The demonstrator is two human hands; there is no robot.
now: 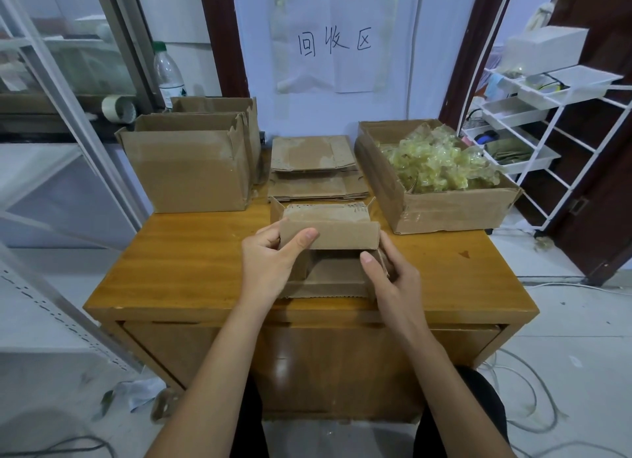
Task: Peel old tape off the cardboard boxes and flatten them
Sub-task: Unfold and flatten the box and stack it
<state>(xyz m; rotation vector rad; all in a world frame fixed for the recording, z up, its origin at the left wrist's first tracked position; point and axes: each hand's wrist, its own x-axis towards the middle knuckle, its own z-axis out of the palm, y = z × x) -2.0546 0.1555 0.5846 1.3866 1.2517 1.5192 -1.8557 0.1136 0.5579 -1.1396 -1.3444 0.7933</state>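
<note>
A small open cardboard box [333, 233] lies on its side on the wooden table [191, 269], its opening facing me. My left hand [273, 262] grips the box's left side, thumb laid across the upper front flap. My right hand [390, 274] holds the right side flap, thumb inside the opening and fingers curled round the outside. Behind the box lies a stack of flattened cardboard boxes [314, 168]. A wide open box [434, 204] at the right holds a heap of crumpled yellowish tape [434, 160].
Two taller open boxes [191, 170] stand at the table's back left, with a tape roll [118, 108] and a plastic bottle [168, 76] behind them. A white wire rack [547, 122] with trays stands to the right. Cables lie on the floor.
</note>
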